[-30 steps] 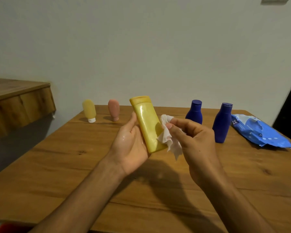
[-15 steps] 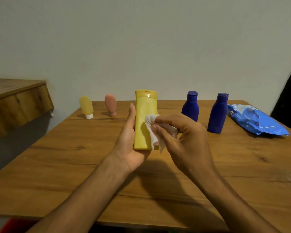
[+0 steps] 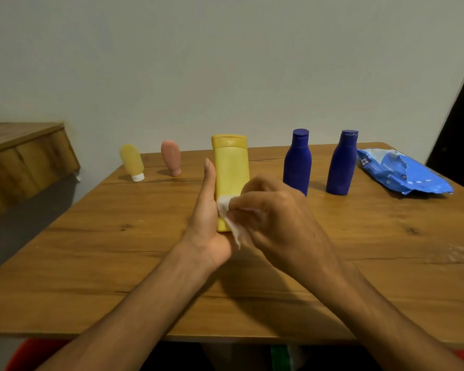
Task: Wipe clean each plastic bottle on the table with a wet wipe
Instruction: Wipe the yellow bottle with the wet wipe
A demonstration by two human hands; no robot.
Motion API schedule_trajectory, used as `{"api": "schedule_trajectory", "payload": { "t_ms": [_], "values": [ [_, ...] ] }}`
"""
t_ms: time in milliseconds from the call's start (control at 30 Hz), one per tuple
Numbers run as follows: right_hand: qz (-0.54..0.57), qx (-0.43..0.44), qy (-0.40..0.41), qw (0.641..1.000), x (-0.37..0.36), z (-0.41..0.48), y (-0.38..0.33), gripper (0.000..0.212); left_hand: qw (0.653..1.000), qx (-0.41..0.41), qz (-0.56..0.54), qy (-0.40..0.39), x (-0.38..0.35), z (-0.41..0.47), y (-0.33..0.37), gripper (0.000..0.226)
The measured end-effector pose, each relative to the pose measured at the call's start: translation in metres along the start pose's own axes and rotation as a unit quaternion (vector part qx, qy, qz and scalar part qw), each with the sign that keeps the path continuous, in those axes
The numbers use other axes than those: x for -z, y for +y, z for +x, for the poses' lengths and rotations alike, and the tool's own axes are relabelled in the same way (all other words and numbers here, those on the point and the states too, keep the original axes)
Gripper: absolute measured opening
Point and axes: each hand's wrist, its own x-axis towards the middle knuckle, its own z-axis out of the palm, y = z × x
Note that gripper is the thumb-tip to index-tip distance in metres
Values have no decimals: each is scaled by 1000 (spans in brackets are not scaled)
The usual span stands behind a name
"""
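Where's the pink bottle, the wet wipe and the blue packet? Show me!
pink bottle (image 3: 170, 159): head view, middle of its body.
wet wipe (image 3: 223, 203): head view, its bunched upper end.
blue packet (image 3: 402, 175): head view, middle of its top face.

smooth matt plastic yellow bottle (image 3: 231, 178), soft cloth-like wipe (image 3: 227, 210), grained wooden table (image 3: 118, 250).

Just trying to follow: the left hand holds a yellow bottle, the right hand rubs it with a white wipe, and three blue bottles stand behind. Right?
Almost. The head view shows only two behind: the left blue bottle and the right blue bottle. The left hand, yellow bottle, right hand and wipe are as you say.
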Motion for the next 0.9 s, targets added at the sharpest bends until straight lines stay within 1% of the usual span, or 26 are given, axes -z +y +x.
{"api": "schedule_trajectory", "payload": {
  "t_ms": [67, 167, 200, 300, 333, 433, 467, 500, 600, 633, 733, 767, 833, 900],
  "values": [
    [11, -21, 28, 999, -1, 1, 3, 28, 1000, -14, 7, 9, -1, 0, -3, 73],
    [13, -10, -16, 1000, -2, 0, 5, 21, 1000, 1, -1, 19, -1, 0, -4, 74],
    [9, -4, -19, 1000, -2, 1, 6, 20, 1000, 8, -5, 19, -1, -1, -4, 75],
    [11, -38, 23, 999, -3, 3, 12, 20, 999, 11, -6, 34, 1, 2, -5, 77],
    [16, -45, 18, 999, -2, 3, 12, 20, 999, 14, -7, 39, 1, 2, -5, 78],
    [38, -12, -63, 997, 3, 1, 8, 24, 999, 41, -16, 27, 2, 0, -4, 77],
    [38, 0, -78, 996, 3, 1, 6, 25, 998, 45, -20, 24, 2, -1, -3, 75],
    [39, 4, -74, 997, 3, 2, 7, 25, 999, 42, -23, 26, 2, -1, -3, 73],
    [39, -19, 3, 999, -1, 5, 11, 23, 999, 11, -25, 41, 0, 0, -5, 70],
    [33, -20, 9, 999, -1, 5, 11, 23, 999, 8, -22, 45, 0, 0, -5, 70],
    [2, 24, -47, 999, -1, 1, 7, 25, 998, 18, -22, 47, 3, 1, -3, 73],
    [-6, 41, -55, 998, -1, 1, 6, 26, 998, 21, -23, 47, 4, 1, -3, 75],
    [-17, 44, -23, 999, -3, 2, 8, 26, 998, 29, -29, 36, 3, 0, -7, 75],
    [-24, 18, 41, 999, -5, 5, 13, 22, 999, 34, -32, 25, 0, -3, -13, 70]
  ]
}}
